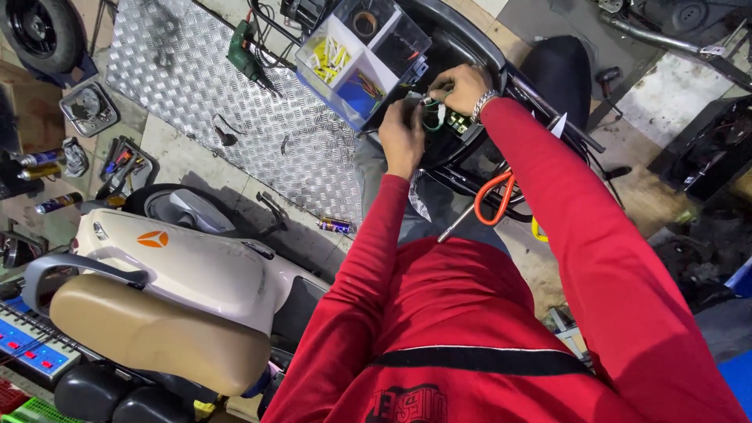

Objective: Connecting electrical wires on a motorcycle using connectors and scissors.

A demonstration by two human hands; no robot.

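The floor (pixel 196 168) of the workshop is grey concrete, dirty in places. A big sheet of metal tread plate (pixel 196 86) lies flat on it. On this plate rests a green power drill (pixel 247 51), and near it some small dark parts. A small spray can (pixel 335 225) lies on its side on the concrete, just beside the plate's edge. At the left, several cans (pixel 43 168) lie near an open tool case (pixel 125 164).

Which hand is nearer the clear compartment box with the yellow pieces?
Left. The left hand sits just beside the compartment box, at its lower right corner; the right hand is farther right, over the wiring.
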